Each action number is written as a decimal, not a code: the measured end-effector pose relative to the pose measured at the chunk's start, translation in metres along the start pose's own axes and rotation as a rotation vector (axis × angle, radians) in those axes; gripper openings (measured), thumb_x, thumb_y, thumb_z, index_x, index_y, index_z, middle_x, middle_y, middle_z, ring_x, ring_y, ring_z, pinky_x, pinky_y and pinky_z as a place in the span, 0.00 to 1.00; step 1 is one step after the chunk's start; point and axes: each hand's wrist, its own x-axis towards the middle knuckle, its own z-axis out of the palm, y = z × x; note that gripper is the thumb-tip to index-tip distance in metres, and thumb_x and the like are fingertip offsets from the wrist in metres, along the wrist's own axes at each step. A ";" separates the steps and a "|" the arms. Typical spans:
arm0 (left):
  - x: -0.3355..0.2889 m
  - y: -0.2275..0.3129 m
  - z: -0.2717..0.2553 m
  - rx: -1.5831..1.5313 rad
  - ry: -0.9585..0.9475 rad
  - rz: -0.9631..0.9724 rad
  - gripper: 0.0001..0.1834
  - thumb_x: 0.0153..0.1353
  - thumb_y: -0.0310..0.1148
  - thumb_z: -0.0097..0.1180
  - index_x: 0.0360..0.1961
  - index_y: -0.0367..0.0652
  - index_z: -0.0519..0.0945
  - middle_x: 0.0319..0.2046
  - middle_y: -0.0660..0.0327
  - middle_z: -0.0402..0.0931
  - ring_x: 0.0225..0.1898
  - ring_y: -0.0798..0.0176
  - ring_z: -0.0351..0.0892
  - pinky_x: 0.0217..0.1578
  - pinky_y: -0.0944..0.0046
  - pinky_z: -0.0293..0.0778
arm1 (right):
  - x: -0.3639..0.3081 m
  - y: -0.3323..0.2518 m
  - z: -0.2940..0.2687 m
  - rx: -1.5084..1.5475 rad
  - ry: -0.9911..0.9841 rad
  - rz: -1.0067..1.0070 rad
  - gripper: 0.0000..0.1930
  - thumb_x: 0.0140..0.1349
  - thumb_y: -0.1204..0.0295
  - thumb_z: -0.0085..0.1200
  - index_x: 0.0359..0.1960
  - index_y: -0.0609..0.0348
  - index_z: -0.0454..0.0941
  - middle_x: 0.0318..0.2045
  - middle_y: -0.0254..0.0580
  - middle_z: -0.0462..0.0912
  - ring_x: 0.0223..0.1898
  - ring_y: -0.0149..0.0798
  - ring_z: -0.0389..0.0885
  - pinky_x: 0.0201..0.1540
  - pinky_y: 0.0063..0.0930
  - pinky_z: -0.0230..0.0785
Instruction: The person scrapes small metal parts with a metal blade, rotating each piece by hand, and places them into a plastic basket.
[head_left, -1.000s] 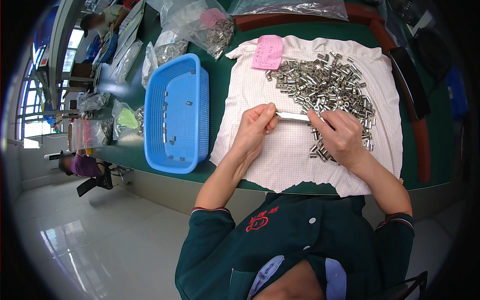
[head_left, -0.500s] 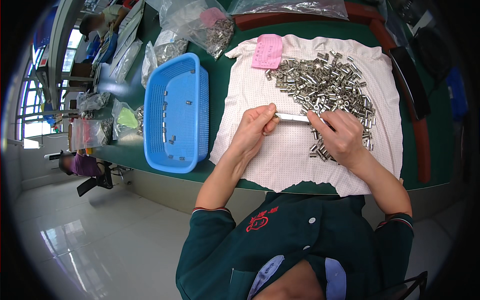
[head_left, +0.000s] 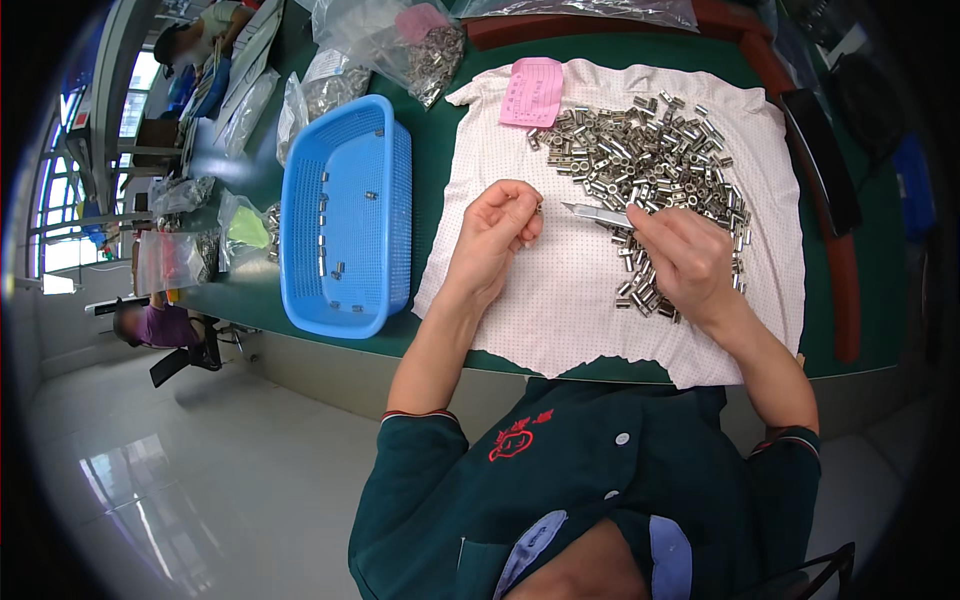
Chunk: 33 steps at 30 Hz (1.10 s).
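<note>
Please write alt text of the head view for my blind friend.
A person's right hand holds a knife-like tool, its tip pointing toward a small metal piece in the left hand. A heap of metal tubes lies on pale cloth; a blue basket stands to the left.

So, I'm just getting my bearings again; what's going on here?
A person has a small metal piece in the left-hand grip and a silver knife in the right-hand grip. The blade points toward the left hand, with a gap between them. A heap of short metal tubes lies on a pale cloth, and a blue basket to the left holds a few similar pieces.
</note>
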 end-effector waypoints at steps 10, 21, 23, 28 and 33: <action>0.000 0.000 0.000 -0.125 -0.063 -0.111 0.09 0.58 0.28 0.49 0.40 0.37 0.73 0.26 0.63 0.73 0.27 0.74 0.68 0.32 0.75 0.66 | -0.004 -0.002 -0.001 0.041 -0.029 0.014 0.15 0.43 0.80 0.54 0.36 0.59 0.77 0.17 0.37 0.72 0.18 0.36 0.72 0.19 0.27 0.64; 0.002 -0.004 0.002 -0.156 -0.065 -0.119 0.08 0.57 0.27 0.50 0.37 0.35 0.74 0.27 0.62 0.73 0.28 0.73 0.68 0.33 0.75 0.65 | -0.002 -0.005 -0.002 0.087 -0.044 0.041 0.13 0.44 0.80 0.53 0.36 0.59 0.77 0.17 0.36 0.72 0.18 0.34 0.73 0.18 0.26 0.64; 0.001 -0.004 0.003 -0.129 -0.058 -0.101 0.08 0.57 0.26 0.50 0.38 0.35 0.74 0.27 0.62 0.73 0.28 0.73 0.68 0.33 0.75 0.65 | -0.001 -0.007 -0.001 0.134 -0.058 0.076 0.12 0.45 0.81 0.56 0.35 0.61 0.78 0.17 0.41 0.74 0.16 0.36 0.72 0.18 0.26 0.63; 0.000 -0.003 0.005 -0.015 -0.060 -0.036 0.08 0.57 0.25 0.51 0.38 0.35 0.74 0.26 0.62 0.73 0.28 0.73 0.68 0.33 0.76 0.64 | -0.001 -0.008 0.000 0.185 -0.070 0.104 0.12 0.45 0.82 0.55 0.36 0.62 0.78 0.17 0.42 0.74 0.16 0.36 0.72 0.17 0.25 0.62; -0.003 -0.004 0.010 0.148 0.022 0.051 0.08 0.56 0.25 0.51 0.37 0.34 0.75 0.27 0.61 0.75 0.26 0.74 0.69 0.31 0.76 0.65 | -0.003 -0.008 0.001 0.209 -0.096 0.165 0.10 0.48 0.77 0.55 0.35 0.60 0.78 0.15 0.38 0.71 0.16 0.36 0.72 0.17 0.27 0.63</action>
